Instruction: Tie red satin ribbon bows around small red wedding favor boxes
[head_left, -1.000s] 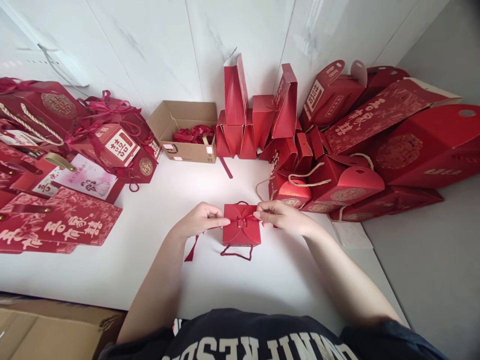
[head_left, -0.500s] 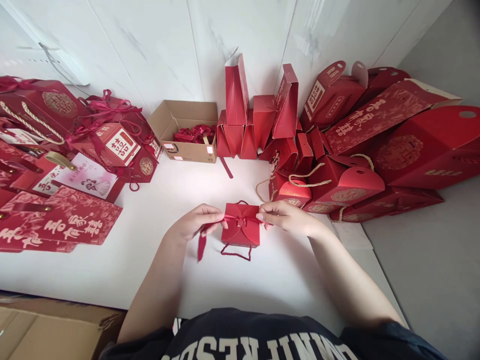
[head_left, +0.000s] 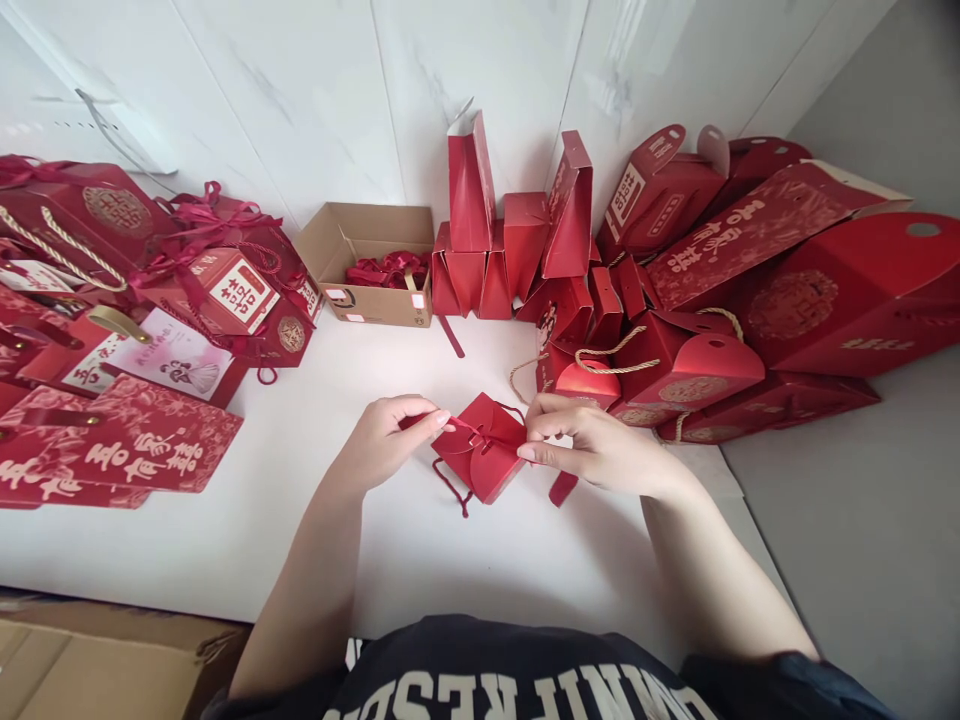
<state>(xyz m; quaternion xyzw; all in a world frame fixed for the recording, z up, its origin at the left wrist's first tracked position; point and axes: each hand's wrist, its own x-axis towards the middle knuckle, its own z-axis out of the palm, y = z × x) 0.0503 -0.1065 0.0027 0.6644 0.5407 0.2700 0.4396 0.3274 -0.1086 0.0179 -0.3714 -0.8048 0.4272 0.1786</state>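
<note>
A small red gift box with rounded, interlocking top flaps lies turned at an angle on the white table in front of me. Across its top runs a red ribbon, crossed at the middle. My left hand pinches one ribbon end between thumb and fingers, beside the box's left edge. At the opposite side my right hand grips the other part, its fingertips close to the box's right corner. A loose ribbon tail hangs below the right hand. Dark red cord handles stick out from the box's sides.
Behind stands an open cardboard box holding red ribbons. Red folded boxes are stacked beside it. Larger red gift boxes crowd the right, and decorated boxes and bags fill the left. A brown carton sits at lower left.
The gift box has turned from square-on to a diagonal angle. The loose ribbon tail at the left hand no longer shows there; one now hangs below the right hand.
</note>
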